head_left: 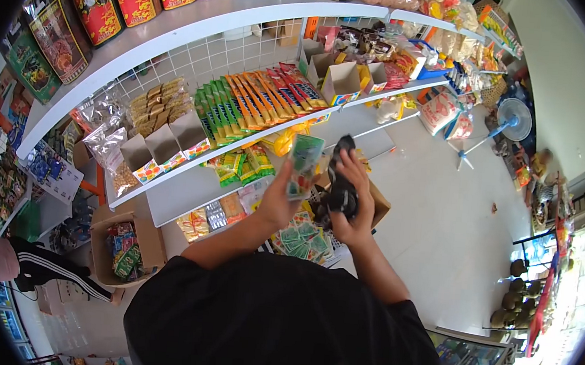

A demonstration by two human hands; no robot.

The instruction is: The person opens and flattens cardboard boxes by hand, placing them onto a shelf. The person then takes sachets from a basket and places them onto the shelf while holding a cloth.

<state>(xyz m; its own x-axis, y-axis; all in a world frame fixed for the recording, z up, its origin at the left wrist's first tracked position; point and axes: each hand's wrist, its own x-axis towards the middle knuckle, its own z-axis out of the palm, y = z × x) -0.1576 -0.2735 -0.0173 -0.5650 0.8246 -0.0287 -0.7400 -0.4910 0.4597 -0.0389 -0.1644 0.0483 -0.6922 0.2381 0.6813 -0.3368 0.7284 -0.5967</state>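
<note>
My left hand (279,196) is closed on a green packet (304,164), which is held upright in front of the shelf. Close by on the right, my right hand (357,201) grips a black object (340,192), blurred, whose kind I cannot make out. The two held things are a short way apart. Below them, several green packets (301,239) lie in a container partly hidden by my hands and the black object. Part of an open cardboard box (378,205) shows behind my right hand.
Curved shelves (167,180) with snack packets and tins stretch across the front. A cardboard box of packets (153,238) stands on the floor at left, near a person (4,258). A fan (513,120) stands at right; a glass case (468,361) is at lower right.
</note>
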